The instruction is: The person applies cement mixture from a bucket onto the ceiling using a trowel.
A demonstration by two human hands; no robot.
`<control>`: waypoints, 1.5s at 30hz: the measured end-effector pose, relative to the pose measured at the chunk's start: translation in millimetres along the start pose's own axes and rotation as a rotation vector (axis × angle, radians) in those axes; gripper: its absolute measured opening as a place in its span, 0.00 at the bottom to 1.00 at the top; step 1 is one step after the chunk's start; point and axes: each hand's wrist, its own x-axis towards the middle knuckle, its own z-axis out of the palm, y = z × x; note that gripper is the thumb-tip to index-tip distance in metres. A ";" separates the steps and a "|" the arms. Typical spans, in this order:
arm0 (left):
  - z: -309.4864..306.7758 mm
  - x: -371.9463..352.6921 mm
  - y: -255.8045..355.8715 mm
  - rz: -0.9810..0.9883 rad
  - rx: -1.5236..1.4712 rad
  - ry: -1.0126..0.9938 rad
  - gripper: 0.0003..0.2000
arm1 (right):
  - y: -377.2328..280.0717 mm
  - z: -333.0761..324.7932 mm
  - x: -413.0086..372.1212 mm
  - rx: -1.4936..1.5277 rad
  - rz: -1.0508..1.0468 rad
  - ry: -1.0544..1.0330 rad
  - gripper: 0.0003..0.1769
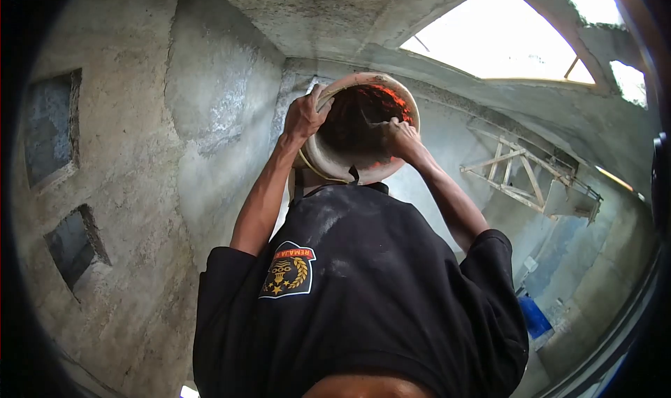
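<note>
A pale, dirty bucket (328,150) is tilted in front of my chest, its mouth facing me and its inside dark with bright orange-red patches. My left hand (305,116) is closed around the rim on the left side. Inside the mouth, near the right wall, my right hand (402,139) is closed on what looks like a trowel (376,124); its thin grey part points left into the bucket and is mostly in shadow. What lies at the bucket's bottom is too dark to make out.
Rough plastered walls (231,90) surround me, with two square recesses (52,129) at left. A wooden frame (521,171) stands out from the wall at right. Lower right is a blue object (535,317). A bright opening (496,38) lies at the upper right.
</note>
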 end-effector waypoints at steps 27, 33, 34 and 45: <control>5.0 25.0 -28.6 0.159 0.085 -0.047 0.14 | -43.1 35.5 -15.5 0.038 -0.083 -0.214 0.12; 1.8 27.7 -26.1 0.188 0.062 -0.093 0.14 | -31.7 -19.6 -11.4 -0.034 -0.012 -0.278 0.13; 2.2 27.9 -26.7 0.174 0.059 -0.117 0.15 | -31.4 -18.8 -9.9 -0.016 0.018 -0.205 0.13; 57.4 7.0 -33.5 0.120 -0.053 -0.054 0.20 | -14.6 39.9 2.2 0.021 -0.003 -0.165 0.09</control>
